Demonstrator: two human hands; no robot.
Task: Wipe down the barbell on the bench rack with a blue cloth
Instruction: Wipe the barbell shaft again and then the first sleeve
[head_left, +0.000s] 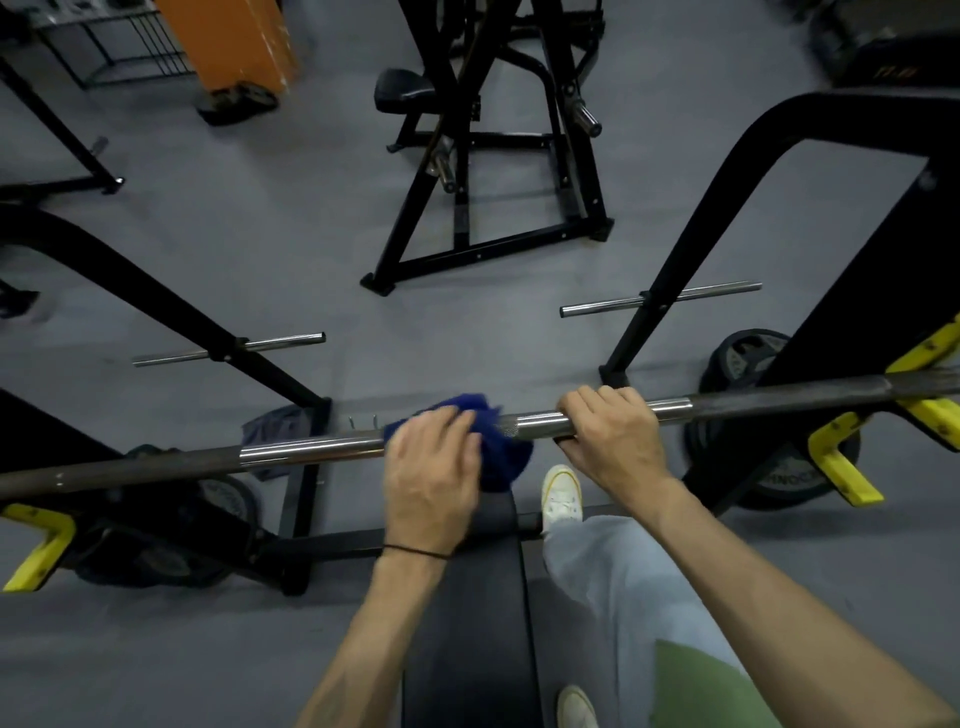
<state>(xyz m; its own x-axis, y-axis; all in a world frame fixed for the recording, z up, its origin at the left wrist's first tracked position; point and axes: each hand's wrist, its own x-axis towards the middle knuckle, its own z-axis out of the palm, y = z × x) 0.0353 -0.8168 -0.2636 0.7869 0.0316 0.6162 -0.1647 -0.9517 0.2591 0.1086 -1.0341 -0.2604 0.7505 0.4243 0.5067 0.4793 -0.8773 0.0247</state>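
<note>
— Barbell position?
— Lying across the rack, resting in the yellow hooks at either end, above the head of the black bench pad.
— Hands?
— Left hand is on the bar near its middle, fingers curled over the blue cloth, which is bunched around the shaft. Right hand sits just right of the cloth, fingers wrapped over the bare chrome, thumb underneath.
— Anything else near the bar?
— White sneaker on the grey floor below it, beside the pad; weight plates lean under the bar's right end
</note>
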